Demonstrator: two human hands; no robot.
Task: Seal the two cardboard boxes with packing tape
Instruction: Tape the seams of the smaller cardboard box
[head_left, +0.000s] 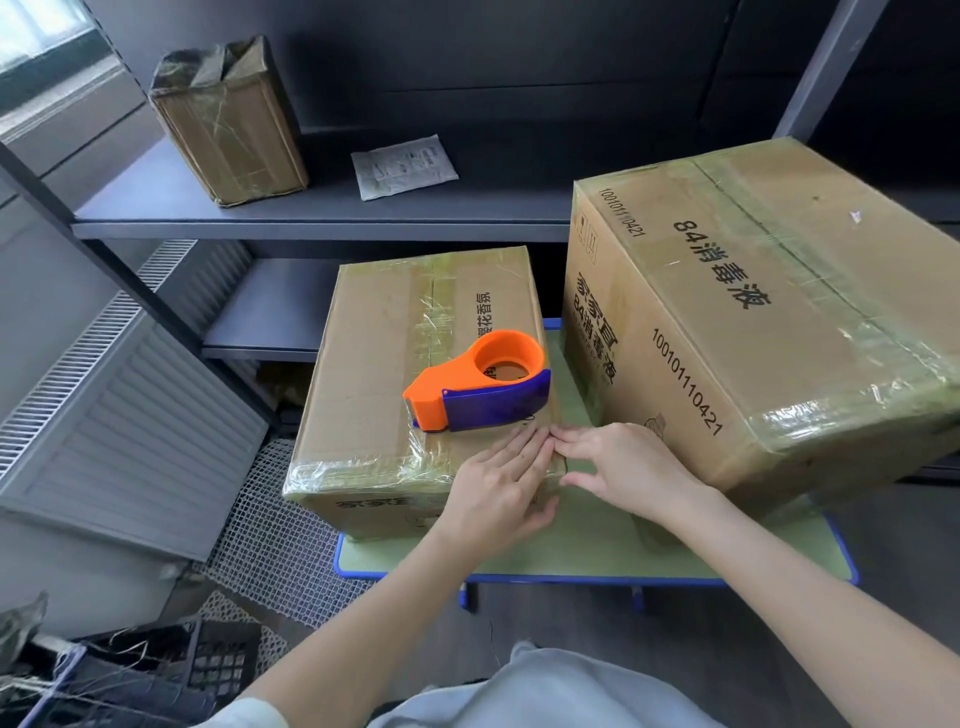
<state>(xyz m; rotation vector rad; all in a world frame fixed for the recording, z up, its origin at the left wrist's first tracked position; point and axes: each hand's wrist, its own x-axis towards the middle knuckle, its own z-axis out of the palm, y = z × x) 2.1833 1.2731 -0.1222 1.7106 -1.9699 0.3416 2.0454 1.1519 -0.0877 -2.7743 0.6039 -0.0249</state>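
Two taped boxes, small (415, 364) and large (753, 322), on green desk (597, 551) before dark shelves (322, 213); dispenser (475, 384) atop small box; both hands (498, 488) (623, 467) flat, fingers spread, pressing its near corner

Dark metal shelving (322, 221) stands against a dark wall, a window (36, 31) at upper left.
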